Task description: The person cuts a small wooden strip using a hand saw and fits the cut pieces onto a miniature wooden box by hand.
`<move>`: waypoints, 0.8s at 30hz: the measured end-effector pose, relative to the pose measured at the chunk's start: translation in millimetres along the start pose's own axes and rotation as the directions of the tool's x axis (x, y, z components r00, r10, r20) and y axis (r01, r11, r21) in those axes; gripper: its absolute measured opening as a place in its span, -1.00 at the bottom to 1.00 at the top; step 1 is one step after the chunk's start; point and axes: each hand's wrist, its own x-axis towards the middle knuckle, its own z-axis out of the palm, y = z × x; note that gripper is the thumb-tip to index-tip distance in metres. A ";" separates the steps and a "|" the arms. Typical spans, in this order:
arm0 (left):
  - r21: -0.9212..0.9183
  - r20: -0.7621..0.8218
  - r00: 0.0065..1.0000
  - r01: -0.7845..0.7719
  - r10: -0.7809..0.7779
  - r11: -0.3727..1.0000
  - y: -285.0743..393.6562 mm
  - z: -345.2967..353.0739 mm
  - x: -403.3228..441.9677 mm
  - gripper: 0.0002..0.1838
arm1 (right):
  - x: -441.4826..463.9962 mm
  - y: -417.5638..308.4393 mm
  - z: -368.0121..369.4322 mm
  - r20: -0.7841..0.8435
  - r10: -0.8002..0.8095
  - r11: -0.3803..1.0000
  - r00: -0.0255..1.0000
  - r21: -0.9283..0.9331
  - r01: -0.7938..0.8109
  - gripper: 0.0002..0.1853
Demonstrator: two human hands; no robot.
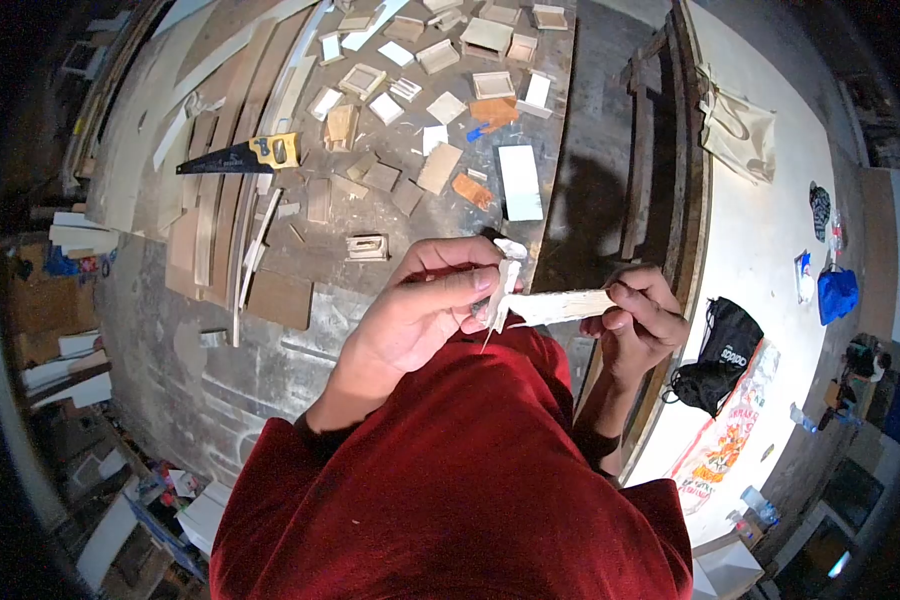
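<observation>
My left hand (420, 300) is closed, with thumb and fingers pinching a ragged whitish piece (505, 285) that looks torn or splintered along its edges. Something small and dark shows at these fingertips, too little to name. In my right hand (645, 320) is the outer end of a flat, pale wooden strip (570, 306), gripped between thumb and curled fingers. The strip's inner end meets the whitish piece in front of my red shirt. Whether the two are joined there I cannot tell.
A handsaw (240, 155) with a yellow handle rests on long boards at the left. Small wooden boxes (360, 80) and offcuts lie scattered ahead. On the white surface at right are a black drawstring bag (720, 350) and a cream tote bag (740, 135).
</observation>
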 end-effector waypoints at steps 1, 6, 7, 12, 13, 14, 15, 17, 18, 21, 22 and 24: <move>-0.029 0.013 1.000 0.019 -0.019 0.999 1.6 -1.2 -1.5 -0.81 | -0.2 0.3 0.2 0.039 -0.014 1.000 0.999 0.011 0.013 -0.77; -0.013 0.001 0.999 0.037 -0.037 0.999 5.3 -2.1 -8.2 -0.81 | -6.0 -3.5 4.2 0.016 0.002 0.999 1.000 0.041 -0.003 -0.77; 0.006 0.017 1.000 0.016 -0.016 1.000 4.3 -3.7 -9.1 -0.82 | -7.6 -4.9 6.6 -0.016 0.012 0.998 1.000 0.063 -0.011 -0.76; -0.021 -0.010 1.000 -0.008 0.008 1.000 2.3 -12.4 -16.2 -0.77 | -10.5 -7.5 14.8 0.022 -0.027 1.000 0.999 0.006 0.027 -0.74; -0.038 0.006 1.000 -0.001 0.001 0.999 4.6 -13.3 -17.4 -0.78 | -10.5 -4.7 14.9 0.050 -0.052 0.998 0.997 -0.015 0.053 -0.73; -0.055 0.023 1.000 -0.001 0.002 0.999 7.7 -14.5 -18.5 -0.78 | -11.3 -4.5 16.2 0.064 -0.060 0.998 0.996 -0.013 0.061 -0.73; -0.057 0.024 1.000 -0.015 0.017 0.998 9.4 -17.9 -18.7 -0.78 | -15.2 -6.2 17.1 0.038 -0.042 0.998 0.998 -0.042 0.044 -0.72; -0.053 0.098 0.995 0.024 -0.019 0.998 10.5 -26.9 -16.8 -0.79 | -20.3 -5.4 17.2 0.001 -0.037 0.991 0.999 -0.128 0.037 -0.69; -0.056 0.108 0.994 0.025 -0.018 0.998 12.1 -29.2 -15.8 -0.79 | -18.2 -8.0 21.8 0.001 -0.043 0.990 0.999 -0.137 0.043 -0.69; 0.068 0.062 0.997 -0.049 0.044 0.996 19.5 -30.4 -14.1 -0.84 | -12.4 -12.6 36.3 -0.058 -0.107 0.988 0.993 -0.117 0.100 -0.60; 0.066 0.071 0.997 -0.046 0.041 0.997 23.2 -34.7 -13.5 -0.84 | -13.5 -15.4 40.4 -0.061 -0.112 0.987 0.992 -0.125 0.104 -0.60; 0.225 0.116 0.990 -0.104 0.080 0.969 32.4 -44.2 -11.8 -0.84 | -18.6 -23.0 49.8 -0.182 0.182 0.983 0.966 0.038 -0.178 -0.63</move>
